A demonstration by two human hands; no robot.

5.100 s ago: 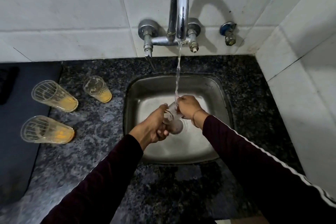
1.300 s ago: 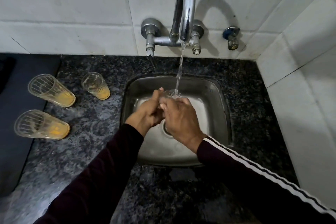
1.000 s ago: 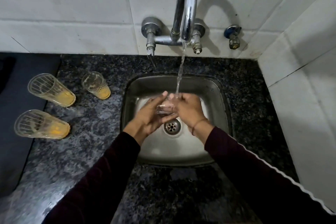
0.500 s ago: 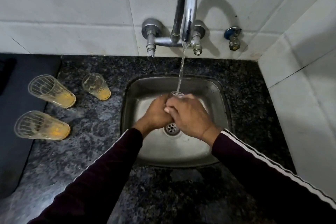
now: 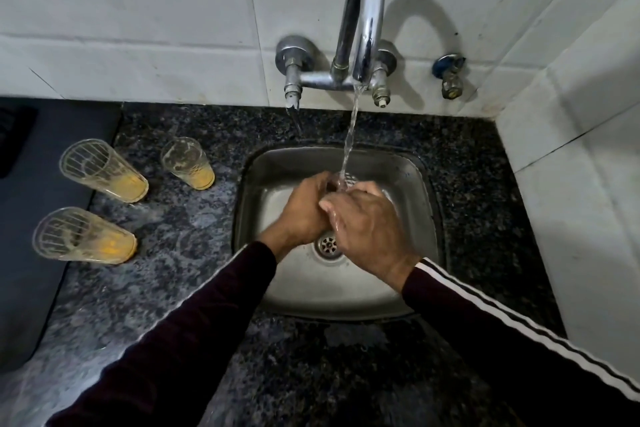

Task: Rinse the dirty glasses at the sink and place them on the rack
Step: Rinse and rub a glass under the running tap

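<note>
Steel sink (image 5: 412,177) at centre: left hand (image 5: 300,210) and right hand (image 5: 367,229) wrap fingers around a glass (image 5: 347,181) under the tap stream (image 5: 349,135); three dirty glasses (image 5: 104,172) stand on the desk (image 5: 180,253) at nine o'clock.

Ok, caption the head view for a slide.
Both hands, left hand and right hand, rinse a glass under the faucet; three dirty glasses wait.

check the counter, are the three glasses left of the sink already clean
No, the three glasses on the counter hold orange residue.
</note>
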